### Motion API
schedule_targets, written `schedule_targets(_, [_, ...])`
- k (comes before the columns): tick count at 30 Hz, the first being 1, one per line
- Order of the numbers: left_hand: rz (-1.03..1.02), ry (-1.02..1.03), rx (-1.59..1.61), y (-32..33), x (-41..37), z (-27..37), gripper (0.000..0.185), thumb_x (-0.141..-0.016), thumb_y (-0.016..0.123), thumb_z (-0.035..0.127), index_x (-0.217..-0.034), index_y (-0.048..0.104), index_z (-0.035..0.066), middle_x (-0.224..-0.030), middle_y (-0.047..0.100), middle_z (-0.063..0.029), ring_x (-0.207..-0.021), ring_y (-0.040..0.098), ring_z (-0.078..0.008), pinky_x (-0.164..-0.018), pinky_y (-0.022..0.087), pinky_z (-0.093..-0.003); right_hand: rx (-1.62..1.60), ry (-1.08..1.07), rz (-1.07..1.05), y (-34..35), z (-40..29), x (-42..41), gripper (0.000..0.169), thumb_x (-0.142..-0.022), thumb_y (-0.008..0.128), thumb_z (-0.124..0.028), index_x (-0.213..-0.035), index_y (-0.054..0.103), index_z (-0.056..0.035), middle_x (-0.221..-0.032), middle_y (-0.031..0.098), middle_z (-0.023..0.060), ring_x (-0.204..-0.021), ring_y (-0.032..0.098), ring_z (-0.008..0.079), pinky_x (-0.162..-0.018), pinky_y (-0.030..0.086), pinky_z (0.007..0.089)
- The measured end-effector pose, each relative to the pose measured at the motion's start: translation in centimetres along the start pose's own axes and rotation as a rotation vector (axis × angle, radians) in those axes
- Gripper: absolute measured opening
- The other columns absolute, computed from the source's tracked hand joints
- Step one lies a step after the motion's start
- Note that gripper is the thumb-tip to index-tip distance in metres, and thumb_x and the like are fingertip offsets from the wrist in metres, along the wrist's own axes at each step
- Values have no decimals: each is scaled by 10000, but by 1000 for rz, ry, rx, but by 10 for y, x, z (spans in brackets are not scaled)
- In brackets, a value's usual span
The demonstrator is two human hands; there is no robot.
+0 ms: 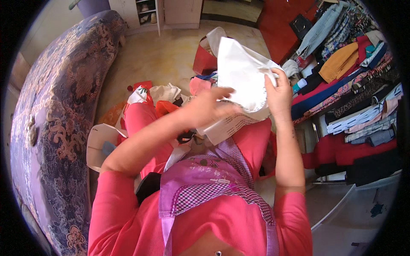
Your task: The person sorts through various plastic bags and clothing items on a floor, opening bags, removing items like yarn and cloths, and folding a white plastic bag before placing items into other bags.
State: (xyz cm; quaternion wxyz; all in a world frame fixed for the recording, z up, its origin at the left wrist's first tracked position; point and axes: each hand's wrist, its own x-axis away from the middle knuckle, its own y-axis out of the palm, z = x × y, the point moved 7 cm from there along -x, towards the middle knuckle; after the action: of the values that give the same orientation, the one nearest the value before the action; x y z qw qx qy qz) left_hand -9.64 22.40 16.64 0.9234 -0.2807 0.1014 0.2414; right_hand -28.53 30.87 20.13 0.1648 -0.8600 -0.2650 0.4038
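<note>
A white plastic bag (241, 75), bright and creased, is held up in front of me. My right hand (279, 92) pinches its right edge between thumb and fingers. Blurred by motion, my left hand (213, 107) is at the bag's lower left with fingers spread; I cannot tell whether it touches the bag. Beneath both, over my lap, hangs a pale translucent sheet (224, 128) bearing printed writing. A purple apron (201, 172) with checked trim covers my front.
Crumpled bags (163, 92) and a red bag (205, 59) lie on the floor ahead. At left stands a white open container (99, 144) near furniture under a patterned purple cover (64, 96). Folded clothes (339, 64) are stacked along the right. Shoes sit in a cabinet (147, 14) at the back.
</note>
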Motion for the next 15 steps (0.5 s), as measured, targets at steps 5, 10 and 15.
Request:
schedule_targets(5, [78,6,-132,24,-13,-8,276,-823,593,209,-1044,557,47,-807,609,-200,-776,605,-344,-691,474,-378,-378,-55,-305,39,-69,16,421,-792,669,-249,-1114,524,-19,-723,570,78,-626,536,131,-606,446,247])
schedule_targets(10, [311,95,82,11,-2,-10,193,-850,546,122,-1025,552,41,-837,599,-189,-804,590,-350,-705,463,-370,135,-318,-193,44,-65,47,542,-848,561,-389,-1233,415,-37,-1229,408,170,-1205,324,304,-982,287,387])
schedule_targets(15, [265,204,131,4,10,-8,161,-859,544,98,-1008,549,37,-833,582,-165,-783,576,-318,-713,455,-346,-357,-28,-262,65,-28,59,517,-898,502,-342,-1281,358,-27,-1259,389,153,-1195,339,269,-1004,267,381])
